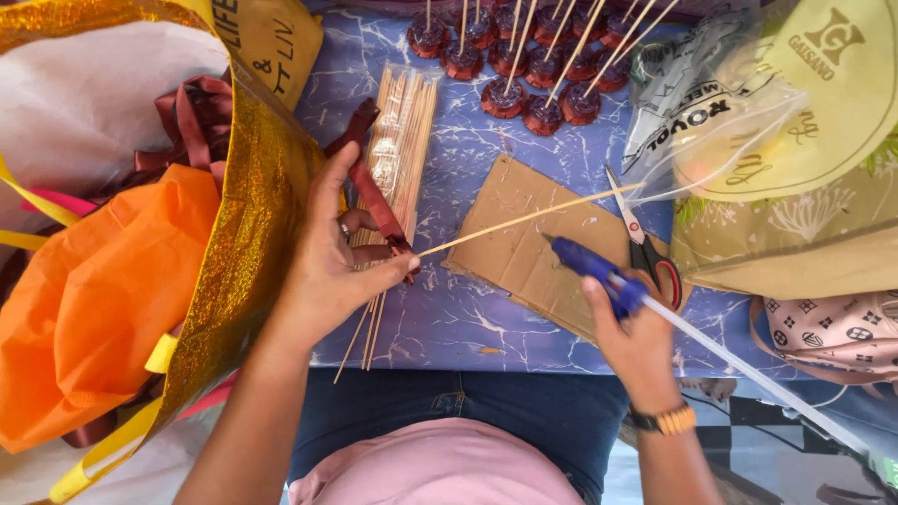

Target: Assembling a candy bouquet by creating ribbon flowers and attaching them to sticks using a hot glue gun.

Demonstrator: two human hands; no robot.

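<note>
From my seat, my left hand [327, 271] is closed in a pinch: thumb and fingers grip one thin wooden skewer [524, 220] and a strip of dark red ribbon [374, 187]. The skewer runs out toward two o'clock, across a single flat piece of cardboard [510, 248] at the centre of the blue marbled table [458, 318]. My right hand [636, 341], at four o'clock, is wrapped shut around one blue glue gun [594, 271], its nozzle aimed at ten o'clock over the cardboard, a pale glue stick [748, 369] trailing out behind toward five o'clock.

One pair of red-handled scissors [645, 243] lies at three o'clock, just beside the gun. Under my left hand sits one clear packet of skewers [402, 140], with about three loose ones poking out toward six. At twelve o'clock I count around a dozen dark red ribbon rosettes [533, 75] on sticks; the top edge cuts some off. One gold glitter bag [243, 262] fills nine o'clock.
</note>
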